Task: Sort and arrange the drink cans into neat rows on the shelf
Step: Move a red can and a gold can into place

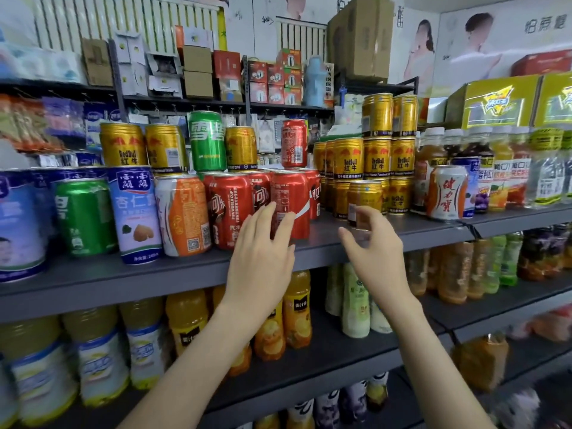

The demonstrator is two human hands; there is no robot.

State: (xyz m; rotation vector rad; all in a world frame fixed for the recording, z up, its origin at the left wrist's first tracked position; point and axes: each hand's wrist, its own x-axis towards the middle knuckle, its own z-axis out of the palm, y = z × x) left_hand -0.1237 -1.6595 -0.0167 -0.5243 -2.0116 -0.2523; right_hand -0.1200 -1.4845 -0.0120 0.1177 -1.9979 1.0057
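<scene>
Cans crowd the dark grey shelf (418,226) in the head view, standing upright in two and three tiers. At the left, five cans sit on top of the lower row: three gold cans (122,147), one green can (206,140) and one small red can (294,143). Beneath them, from the left, stand a large blue can (18,224), a second green can (83,215), a blue-and-white can (134,212), an orange-and-white can (182,215), and at least four red cola cans packed together.

The left hand (263,243) is spread, its straight fingers laid against the front red cola can (289,202) near the shelf's front edge. The right hand (371,243) is loosely cupped, thumb held apart from bent fingers, in front of the base of a lone gold can (365,201). It holds nothing, and whether the fingertips touch that can I cannot tell.

Just behind stands the gold stack (376,156), three tiers high: two on top, at least four in the middle, three showing below. One white-and-orange can (447,191) stands further right among juice bottles (498,168).

Lower shelves carry orange juice bottles (297,311) and pale green bottles (356,298). Two yellow cartons (495,103) sit up at the right, cardboard boxes (362,35) and small packets fill the rack behind, and posters cover the wall.
</scene>
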